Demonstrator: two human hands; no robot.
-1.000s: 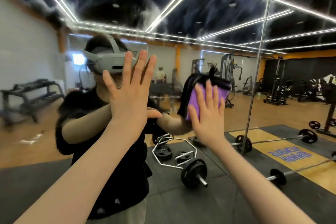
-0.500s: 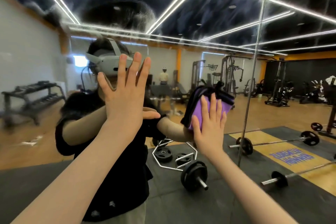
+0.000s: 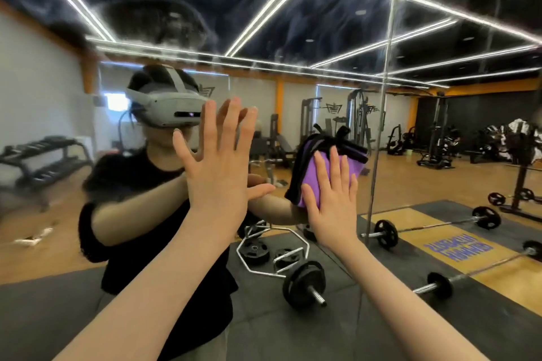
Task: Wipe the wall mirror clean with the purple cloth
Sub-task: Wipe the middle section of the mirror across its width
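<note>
A: Head view: the wall mirror [image 3: 440, 23] fills nearly everything, with hazy smears across its upper part over the reflected ceiling lights. Has anything shifted?

B: Yes. The purple cloth [image 3: 321, 176] has slid down and a little rightward over the last second, toward the vertical seam [image 3: 381, 126] between panels.

A: So a downward stroke is under way?

B: I judge so; the smeared top is left to do.

A: And the hands?

B: The right hand [image 3: 331, 199] lies flat, fingers straight, pressing the cloth against the glass. The left hand [image 3: 217, 164] is spread wide, palm at the mirror, holding nothing, apparently bracing.
</note>
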